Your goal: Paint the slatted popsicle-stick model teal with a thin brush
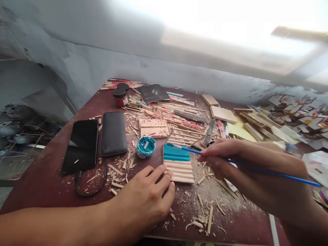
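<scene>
My right hand (246,167) pinches a thin blue paintbrush (269,171), its tip resting on the teal-painted upper part of a small ribbed wooden panel (180,171). The lower part of the panel is bare wood. My left hand (146,196) lies on the table with fingers stretched, fingertips touching the panel's left lower edge. A small pot of teal paint (145,146) stands open just left of the panel.
Two black phones (82,145) (113,132) lie at the left, one with a cable. A red jar (120,97), a flat wooden piece (153,128), several sticks, wood blocks (222,114) and shavings cover the dark red table (46,177). Paper scraps lie far right.
</scene>
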`<move>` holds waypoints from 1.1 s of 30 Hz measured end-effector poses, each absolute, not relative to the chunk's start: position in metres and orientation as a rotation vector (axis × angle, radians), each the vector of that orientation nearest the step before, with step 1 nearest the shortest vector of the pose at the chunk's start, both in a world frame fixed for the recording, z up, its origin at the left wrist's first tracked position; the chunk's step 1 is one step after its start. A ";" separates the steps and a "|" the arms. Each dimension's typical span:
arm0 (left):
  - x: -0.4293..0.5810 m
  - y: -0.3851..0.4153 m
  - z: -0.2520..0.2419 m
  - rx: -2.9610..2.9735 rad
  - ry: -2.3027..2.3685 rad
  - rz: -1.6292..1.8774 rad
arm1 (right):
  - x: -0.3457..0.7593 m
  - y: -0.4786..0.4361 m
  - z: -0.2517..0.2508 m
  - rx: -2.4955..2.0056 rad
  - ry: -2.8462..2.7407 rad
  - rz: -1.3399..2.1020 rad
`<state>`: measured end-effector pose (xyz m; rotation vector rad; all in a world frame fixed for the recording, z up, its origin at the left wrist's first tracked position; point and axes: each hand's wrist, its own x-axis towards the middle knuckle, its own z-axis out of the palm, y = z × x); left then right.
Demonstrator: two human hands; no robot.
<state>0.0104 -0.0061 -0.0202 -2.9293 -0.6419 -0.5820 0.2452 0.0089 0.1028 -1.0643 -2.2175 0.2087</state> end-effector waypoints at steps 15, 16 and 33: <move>0.008 -0.005 -0.020 -2.971 -0.626 -0.537 | 0.166 0.054 0.078 -1.254 -2.444 0.351; 0.008 -0.005 -0.020 -2.962 -0.625 -0.553 | 0.166 0.053 0.080 -1.249 -2.436 0.358; 0.011 -0.007 -0.019 -2.908 -0.651 -0.696 | 0.303 0.006 0.063 -1.152 -1.649 0.839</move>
